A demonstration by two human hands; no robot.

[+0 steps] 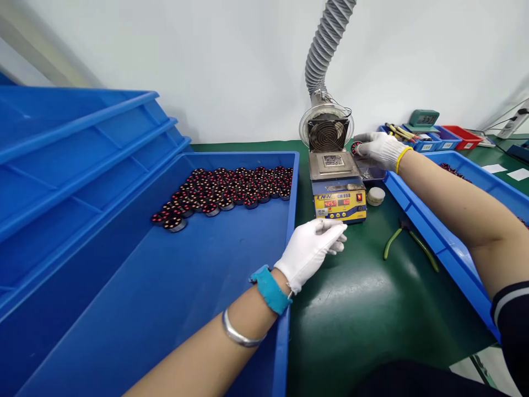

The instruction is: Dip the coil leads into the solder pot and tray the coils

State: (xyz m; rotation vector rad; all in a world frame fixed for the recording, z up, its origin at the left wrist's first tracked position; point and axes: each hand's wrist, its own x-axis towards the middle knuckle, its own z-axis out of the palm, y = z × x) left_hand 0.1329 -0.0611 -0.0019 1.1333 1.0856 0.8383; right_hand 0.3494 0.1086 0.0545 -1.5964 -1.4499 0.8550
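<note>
My right hand (382,150), in a white knitted glove with a yellow cuff, is closed around the edge of a small round black part with pink spots (356,148). It holds this part at the right side of the solder pot (339,205), whose square opening (333,160) has a silvery surface. Nearer to me, my left hand (312,248) in a smooth white glove hovers in front of the pot, beside the tray rim. Its fingers are pressed together; anything between them is too small to make out.
Many similar round parts (243,184) sit at the far end of the large blue tray (206,264). Stacked blue trays (74,149) stand left. On the right are green-handled pliers (407,234), a small round tub (376,196) and another blue tray (438,237). A fan and exhaust hose (326,44) rise behind.
</note>
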